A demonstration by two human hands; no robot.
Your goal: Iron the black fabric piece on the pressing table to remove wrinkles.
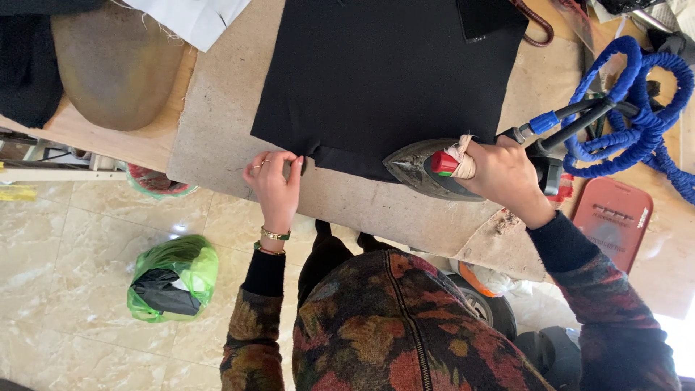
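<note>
The left hand [275, 181] pinches the near corner of the square sheet of black fabric [384, 80], thumb and fingers closed narrowly on its folded edge. The fabric spreads away from that hand across the middle of the surface and reaches to the right, where its near edge lies under the nose of the grey metal steam iron [427, 170]. The right hand [507, 174] is closed around the iron's handle, which is bound with pale cloth strips and shows a red part near the front. The iron's pointed end faces the left hand, with a stretch of the fabric's hem between the two.

The surface [217, 123] is a worn beige pad laid over a pale wooden board. On the tiled marble-look floor [65, 246] at the left sits a green plastic bag [174, 279] with something black inside. At the far right a coiled blue hose [637, 108] loops beside the iron's black cord, and a red plastic seat [615, 221] stands below it.

The fabric is matte, smooth and flat, with a narrow fold turned up along its near edge.
</note>
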